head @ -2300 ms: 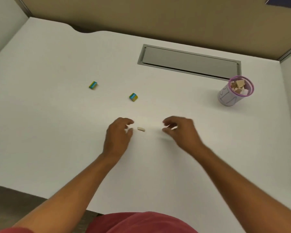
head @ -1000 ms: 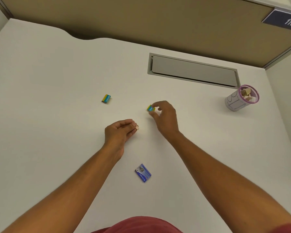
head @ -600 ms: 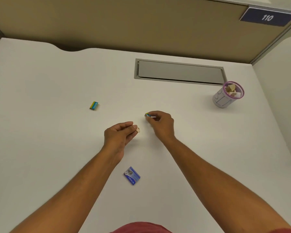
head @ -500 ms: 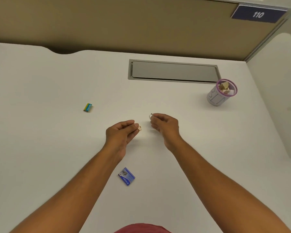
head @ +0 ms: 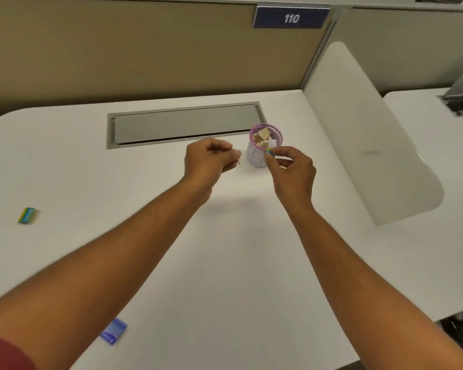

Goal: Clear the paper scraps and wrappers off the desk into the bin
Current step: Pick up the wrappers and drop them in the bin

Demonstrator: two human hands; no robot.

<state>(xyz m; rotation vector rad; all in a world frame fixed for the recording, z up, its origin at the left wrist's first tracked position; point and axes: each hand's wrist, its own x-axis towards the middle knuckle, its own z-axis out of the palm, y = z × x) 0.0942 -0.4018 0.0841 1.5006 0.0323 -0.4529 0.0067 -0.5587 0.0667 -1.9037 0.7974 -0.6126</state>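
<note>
- Two hands up at the bin at once, each with its own piece, over a broad white tabletop [head: 225, 263] that carries everything here.
- Grey cable hatch [head: 183, 125] lies flush at the back, just behind the bin, clear of the action.
- Right hand [head: 292, 169] is pinched on a small yellow-and-blue wrapper [head: 270, 152], held right at the near rim; my read is it's poised so the piece falls straight in.
- Left hand [head: 207, 158] is closed on a pale scrap [head: 238, 159], just left of the bin and lower than the rim, probably waiting its turn since the mouth is narrow.
- Bin [head: 262, 148], a little white cup with a purple rim, stands upright with tan scraps already heaped near the top, so drops need to land centred or they could tip out.
- Blue wrapper [head: 114, 334] lies flat near the front edge beside the left forearm, well apart from the bin.
- Green-yellow wrapper [head: 27, 215] sits far left on the tabletop, also waiting; the job looks well short of finished.
</note>
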